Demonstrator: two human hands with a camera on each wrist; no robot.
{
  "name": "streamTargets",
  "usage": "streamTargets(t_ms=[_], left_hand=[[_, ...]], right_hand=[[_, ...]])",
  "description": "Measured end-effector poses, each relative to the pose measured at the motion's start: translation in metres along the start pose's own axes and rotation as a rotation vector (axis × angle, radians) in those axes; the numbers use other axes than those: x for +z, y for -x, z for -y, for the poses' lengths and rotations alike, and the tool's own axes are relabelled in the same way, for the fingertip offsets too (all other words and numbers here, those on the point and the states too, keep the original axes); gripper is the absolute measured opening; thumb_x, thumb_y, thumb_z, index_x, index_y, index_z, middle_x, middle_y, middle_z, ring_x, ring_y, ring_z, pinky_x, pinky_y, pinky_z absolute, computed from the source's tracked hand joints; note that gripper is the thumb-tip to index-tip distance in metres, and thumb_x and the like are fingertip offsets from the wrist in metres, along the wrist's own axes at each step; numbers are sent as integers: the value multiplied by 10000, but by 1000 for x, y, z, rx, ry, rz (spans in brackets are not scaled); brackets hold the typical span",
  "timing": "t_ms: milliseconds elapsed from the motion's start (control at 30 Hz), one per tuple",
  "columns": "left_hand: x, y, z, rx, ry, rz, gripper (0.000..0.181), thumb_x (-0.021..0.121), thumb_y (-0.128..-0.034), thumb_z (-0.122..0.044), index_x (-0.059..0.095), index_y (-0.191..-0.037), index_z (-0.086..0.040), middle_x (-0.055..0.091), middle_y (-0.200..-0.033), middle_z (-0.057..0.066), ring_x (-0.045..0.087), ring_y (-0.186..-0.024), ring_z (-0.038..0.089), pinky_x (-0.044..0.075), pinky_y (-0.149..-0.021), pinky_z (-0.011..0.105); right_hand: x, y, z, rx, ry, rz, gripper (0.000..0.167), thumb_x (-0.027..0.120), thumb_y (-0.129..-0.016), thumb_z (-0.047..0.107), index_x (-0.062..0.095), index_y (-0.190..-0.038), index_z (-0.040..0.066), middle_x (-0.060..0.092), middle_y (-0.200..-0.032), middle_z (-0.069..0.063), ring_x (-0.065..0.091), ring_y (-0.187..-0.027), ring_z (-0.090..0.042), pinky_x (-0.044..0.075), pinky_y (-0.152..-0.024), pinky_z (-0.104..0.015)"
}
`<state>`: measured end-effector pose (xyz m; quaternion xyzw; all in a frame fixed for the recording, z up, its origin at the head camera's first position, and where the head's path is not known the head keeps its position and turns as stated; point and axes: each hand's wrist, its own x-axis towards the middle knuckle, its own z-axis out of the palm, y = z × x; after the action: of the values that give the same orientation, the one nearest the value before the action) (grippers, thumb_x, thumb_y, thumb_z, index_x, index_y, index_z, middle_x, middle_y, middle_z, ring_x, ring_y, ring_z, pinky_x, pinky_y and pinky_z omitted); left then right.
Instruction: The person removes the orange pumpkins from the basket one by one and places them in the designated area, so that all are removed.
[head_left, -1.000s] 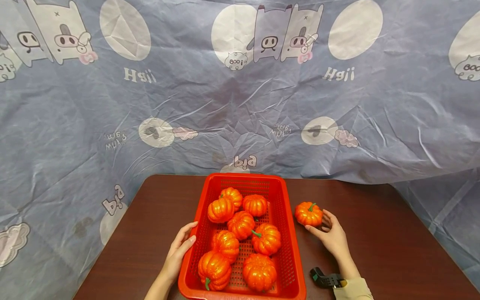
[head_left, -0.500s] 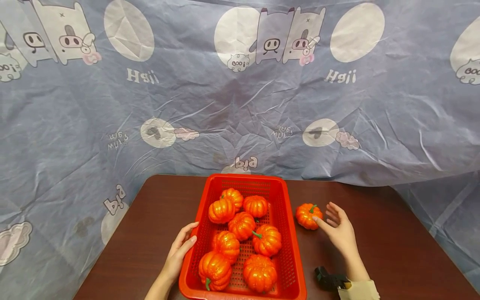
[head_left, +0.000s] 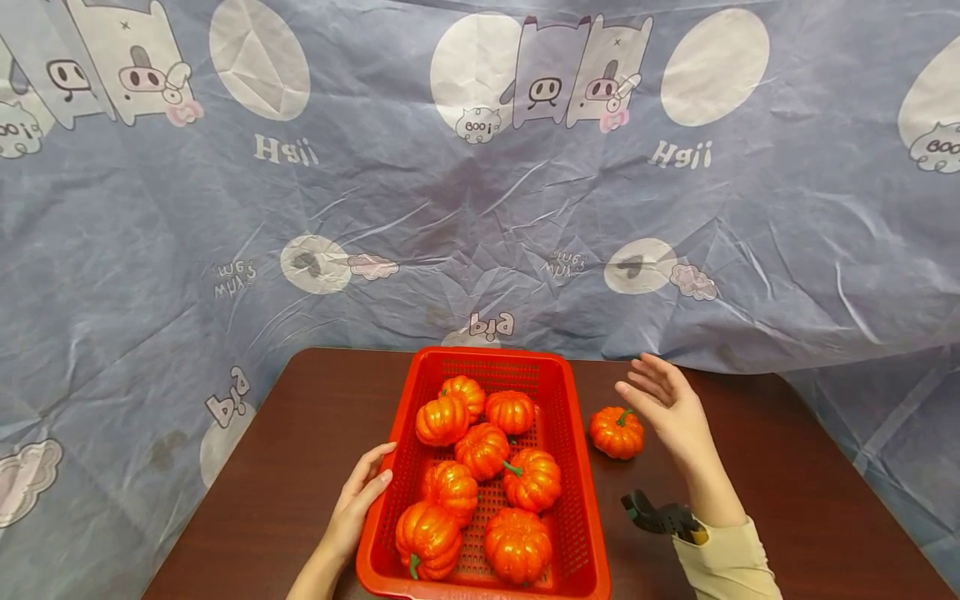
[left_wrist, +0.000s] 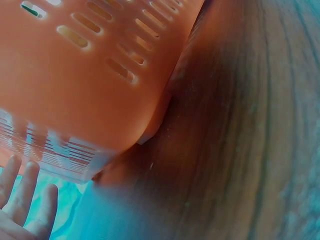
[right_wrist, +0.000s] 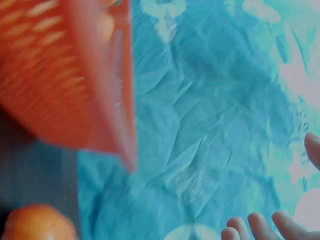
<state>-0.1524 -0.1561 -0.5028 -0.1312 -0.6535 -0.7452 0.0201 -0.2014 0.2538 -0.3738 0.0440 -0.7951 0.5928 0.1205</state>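
A red plastic basket (head_left: 491, 353) holds several shiny orange toy pumpkins with green stems. One more pumpkin (head_left: 617, 433) sits on the table just right of the basket. My left hand (head_left: 352, 507) touches the basket's left side, its thumb near the rim; straight fingers (left_wrist: 46, 210) show beside the slotted wall in the left wrist view. My right hand (head_left: 677, 417) is raised, its fingers spread and holding nothing, above and to the right of the lone pumpkin. In the right wrist view that pumpkin (right_wrist: 40, 225) appears at the lower left, apart from the fingertips (right_wrist: 257, 224).
The dark brown table (head_left: 780, 492) extends to both sides of the basket. A wrinkled grey-blue cloth (head_left: 450, 208) with cartoon pigs hangs behind it. A black wrist-worn device (head_left: 662, 517) projects from the right wrist.
My right hand has let go of the lone pumpkin and moved up and to the right, away from it. The pumpkin, basket and left hand look unmoved.
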Motion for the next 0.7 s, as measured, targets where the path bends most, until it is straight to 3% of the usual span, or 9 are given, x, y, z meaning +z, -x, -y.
streamTargets(t_ms=[300, 433, 600, 700], left_hand=[[0, 0, -1, 6, 3, -5, 390, 430, -980, -116, 402, -1363, -43, 392, -1364, 199, 505, -1123, 187, 467, -873, 300], [0, 0, 0, 3, 13, 0, 393, 430, -981, -118, 396, -1365, -42, 391, -1362, 211, 511, -1116, 195, 470, -871, 309], [-1, 0, 1, -3, -18, -18, 391, 437, -978, -127, 412, -1362, -59, 374, -1394, 172, 485, -1151, 150, 453, -886, 283], [0, -1, 2, 2, -28, -18, 389, 432, -980, -123, 410, -1363, -57, 363, -1408, 166, 472, -1168, 137, 444, -896, 272]], right_hand=[[39, -20, 35, 4, -60, 151, 611, 661, -888, 232, 374, -1390, 36, 473, -1337, -139, 527, -1135, -146, 430, -866, -186], [63, -26, 42, -7, -107, 204, 580, 654, -890, 178, 383, -1379, 25, 469, -1330, -162, 509, -1173, -252, 422, -923, -273], [94, -30, 49, -2, -161, 261, 562, 667, -877, 152, 407, -1363, 41, 474, -1323, -168, 513, -1171, -280, 399, -962, -407], [111, -31, 51, 3, -173, 280, 557, 687, -860, 158, 434, -1346, 58, 494, -1310, -156, 526, -1159, -274, 413, -950, -427]])
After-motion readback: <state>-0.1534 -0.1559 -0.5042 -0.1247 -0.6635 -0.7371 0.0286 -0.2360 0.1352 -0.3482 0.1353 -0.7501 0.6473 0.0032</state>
